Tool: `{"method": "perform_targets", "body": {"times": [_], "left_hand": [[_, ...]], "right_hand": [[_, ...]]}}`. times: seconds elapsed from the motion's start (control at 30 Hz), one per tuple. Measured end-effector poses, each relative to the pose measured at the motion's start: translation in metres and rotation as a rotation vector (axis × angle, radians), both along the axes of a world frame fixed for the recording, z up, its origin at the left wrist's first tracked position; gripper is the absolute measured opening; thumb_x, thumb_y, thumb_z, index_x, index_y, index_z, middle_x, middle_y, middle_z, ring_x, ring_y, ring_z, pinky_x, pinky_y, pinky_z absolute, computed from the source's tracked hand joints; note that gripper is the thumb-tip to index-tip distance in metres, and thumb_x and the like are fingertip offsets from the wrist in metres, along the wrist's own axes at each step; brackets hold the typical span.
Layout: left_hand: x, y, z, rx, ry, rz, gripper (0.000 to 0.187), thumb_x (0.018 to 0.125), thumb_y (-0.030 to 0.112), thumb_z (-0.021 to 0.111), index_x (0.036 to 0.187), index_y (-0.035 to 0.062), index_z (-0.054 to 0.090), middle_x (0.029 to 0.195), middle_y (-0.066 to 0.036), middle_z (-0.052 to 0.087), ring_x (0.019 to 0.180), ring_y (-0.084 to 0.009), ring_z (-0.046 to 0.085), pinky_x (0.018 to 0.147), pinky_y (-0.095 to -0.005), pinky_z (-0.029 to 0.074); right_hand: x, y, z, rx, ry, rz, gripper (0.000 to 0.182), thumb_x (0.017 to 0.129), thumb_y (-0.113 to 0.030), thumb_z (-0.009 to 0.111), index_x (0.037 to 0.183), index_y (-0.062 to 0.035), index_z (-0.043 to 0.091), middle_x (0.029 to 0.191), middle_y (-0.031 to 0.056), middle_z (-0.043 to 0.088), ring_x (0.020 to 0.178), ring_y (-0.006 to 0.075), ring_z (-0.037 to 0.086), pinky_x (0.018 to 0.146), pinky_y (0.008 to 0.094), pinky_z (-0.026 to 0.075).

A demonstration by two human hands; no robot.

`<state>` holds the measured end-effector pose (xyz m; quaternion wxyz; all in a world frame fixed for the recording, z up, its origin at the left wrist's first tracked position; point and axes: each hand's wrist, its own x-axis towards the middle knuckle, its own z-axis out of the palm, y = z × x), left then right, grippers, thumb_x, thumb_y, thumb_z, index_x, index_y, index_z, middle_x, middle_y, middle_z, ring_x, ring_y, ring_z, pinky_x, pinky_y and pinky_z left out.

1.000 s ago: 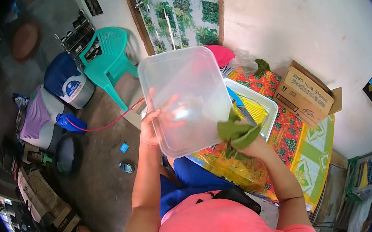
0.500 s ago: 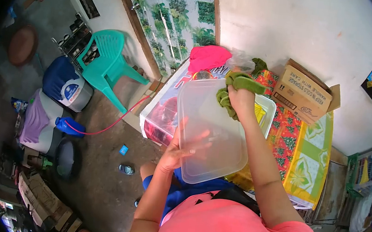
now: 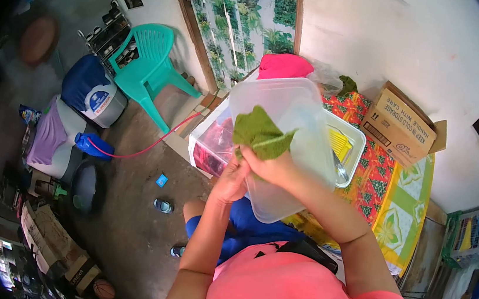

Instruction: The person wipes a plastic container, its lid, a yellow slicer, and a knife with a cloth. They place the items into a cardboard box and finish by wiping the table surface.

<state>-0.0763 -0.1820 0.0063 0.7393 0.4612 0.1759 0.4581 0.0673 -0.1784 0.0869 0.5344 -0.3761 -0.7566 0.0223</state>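
Note:
A translucent plastic lid [image 3: 313, 122] is tilted in front of me, above the end of the table. My left hand [image 3: 231, 181] grips it at its left edge, with the fingers partly hidden. My right hand [image 3: 274, 166] is closed around a green cloth [image 3: 258, 131], which lies against the lid's face close to my left hand. Behind the lid's right side, a white tray [image 3: 360, 154] holds yellow items and a shiny metal utensil [image 3: 341, 172].
A cardboard box [image 3: 398, 126] stands on the patterned tablecloth [image 3: 393, 226] to the right. Pink cloth [image 3: 284, 66] lies at the table's back. On the left are a green plastic chair [image 3: 148, 68], a blue jug [image 3: 93, 143] and a pink hose [image 3: 151, 144].
My right hand has brought the green cloth from the lid's upper right across to its left edge. My left hand has shifted up along that edge, and the lid has tilted.

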Motion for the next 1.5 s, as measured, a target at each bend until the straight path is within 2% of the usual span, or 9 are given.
{"method": "perform_targets", "body": {"times": [0.1,0.27,0.53,0.63,0.77,0.93,1.23,1.37,1.5], "left_hand": [[-0.005,0.002,0.027,-0.101,-0.416,-0.049,0.072,0.094,0.048,0.051,0.151,0.0209,0.016,0.147,-0.006,0.035,0.13,-0.0254,0.041,0.104,-0.0428,0.04],[-0.007,0.014,0.054,-0.294,-0.011,0.418,0.051,0.098,0.047,0.043,0.142,0.0249,0.028,0.129,-0.024,0.051,0.098,-0.0418,0.063,0.067,-0.0596,0.056],[-0.039,0.012,0.052,-0.306,0.001,0.219,0.054,0.097,0.048,0.043,0.143,0.0256,0.027,0.123,-0.022,0.056,0.096,-0.0405,0.065,0.065,-0.0567,0.058],[-0.053,0.02,0.038,-0.332,-0.014,0.216,0.054,0.096,0.045,0.048,0.143,0.0252,0.028,0.125,-0.021,0.054,0.096,-0.0402,0.064,0.068,-0.0589,0.057],[-0.066,0.027,0.014,-0.375,-0.073,0.274,0.055,0.096,0.044,0.049,0.144,0.0272,0.028,0.129,-0.019,0.052,0.098,-0.0385,0.063,0.072,-0.0579,0.056],[-0.069,0.025,0.006,-0.389,-0.08,0.281,0.057,0.095,0.045,0.051,0.145,0.0289,0.028,0.129,-0.018,0.051,0.1,-0.0377,0.061,0.073,-0.0584,0.055],[-0.021,-0.004,0.039,-0.224,0.03,0.152,0.082,0.085,0.065,0.049,0.149,0.0304,0.012,0.125,-0.025,0.055,0.094,-0.0389,0.066,0.07,-0.0497,0.058],[-0.006,-0.007,0.036,-0.166,0.126,0.062,0.083,0.083,0.067,0.048,0.149,0.0277,0.015,0.128,-0.02,0.054,0.091,-0.036,0.068,0.068,-0.0443,0.059],[-0.004,0.007,0.008,-0.045,0.123,0.274,0.069,0.09,0.055,0.051,0.144,0.0176,0.029,0.126,-0.013,0.055,0.089,-0.0286,0.068,0.066,-0.0372,0.06]], "right_hand": [[-0.005,-0.026,-0.03,-0.081,-0.035,0.092,0.025,0.08,-0.014,0.061,0.104,-0.0039,0.062,0.104,0.013,0.064,0.097,0.0333,0.06,0.084,0.0448,0.047],[0.005,-0.055,-0.044,-0.3,-0.331,0.316,0.027,0.076,-0.017,0.063,0.102,-0.0103,0.063,0.102,0.0112,0.062,0.093,0.0319,0.06,0.081,0.0438,0.048],[0.102,-0.032,-0.081,-0.259,-0.517,0.093,0.032,0.071,-0.019,0.07,0.101,-0.0118,0.062,0.095,0.0069,0.063,0.089,0.0293,0.06,0.078,0.0419,0.047],[0.123,-0.034,-0.046,-0.343,-0.346,-0.069,0.021,0.076,-0.018,0.066,0.094,-0.009,0.06,0.087,0.0064,0.062,0.082,0.0271,0.06,0.076,0.039,0.048],[0.14,-0.022,-0.054,-0.376,0.492,-0.376,0.022,0.084,-0.011,0.057,0.102,0.0017,0.06,0.098,0.0113,0.064,0.09,0.0229,0.061,0.082,0.0361,0.048],[0.157,-0.02,-0.016,-0.448,0.985,-0.238,0.026,0.083,-0.013,0.059,0.102,0.004,0.059,0.096,0.0081,0.062,0.09,0.0185,0.058,0.081,0.034,0.047],[0.076,0.029,0.016,-0.125,0.455,-0.363,0.04,0.091,-0.038,0.06,0.105,-0.001,0.063,0.101,0.0169,0.066,0.092,0.0313,0.062,0.084,0.0388,0.048],[0.029,0.04,-0.005,-0.546,0.143,-0.238,0.046,0.092,-0.044,0.055,0.111,-0.0034,0.062,0.105,0.0219,0.062,0.102,0.0359,0.059,0.09,0.0436,0.045],[-0.034,0.004,-0.016,0.128,0.017,-0.07,0.038,0.088,-0.032,0.061,0.114,-0.0036,0.06,0.126,0.0234,0.052,0.116,0.0438,0.048,0.1,0.0544,0.036]]}}
